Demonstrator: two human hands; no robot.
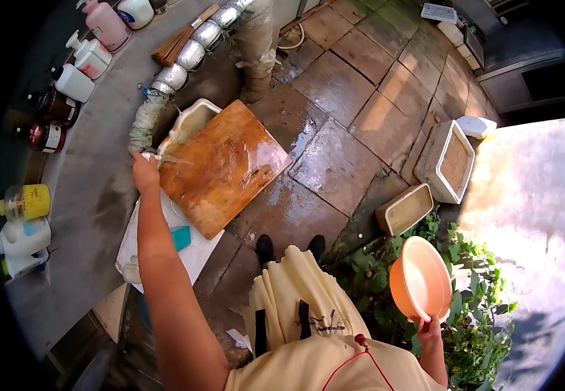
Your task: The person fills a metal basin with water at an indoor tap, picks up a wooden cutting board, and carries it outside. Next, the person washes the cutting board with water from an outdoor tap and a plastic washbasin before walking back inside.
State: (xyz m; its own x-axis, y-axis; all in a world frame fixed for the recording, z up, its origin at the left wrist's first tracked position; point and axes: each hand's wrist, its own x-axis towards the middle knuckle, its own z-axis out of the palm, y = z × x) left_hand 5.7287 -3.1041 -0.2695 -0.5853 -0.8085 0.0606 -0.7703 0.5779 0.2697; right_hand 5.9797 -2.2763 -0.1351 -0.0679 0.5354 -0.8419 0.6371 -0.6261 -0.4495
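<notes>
At the end of the wrapped pipe, my left hand is closed round a small white tap. Water appears to run from it onto a wet wooden board, which lies tilted across a pale basin. On the right, my right hand grips the rim of an orange-pink plastic basin, held over green plants. The inside of that basin looks bare.
Pump bottles line the left ledge, with a brush near the pipe. Below the board is a white surface with a teal item. Two planters and leafy plants stand right on wet paving.
</notes>
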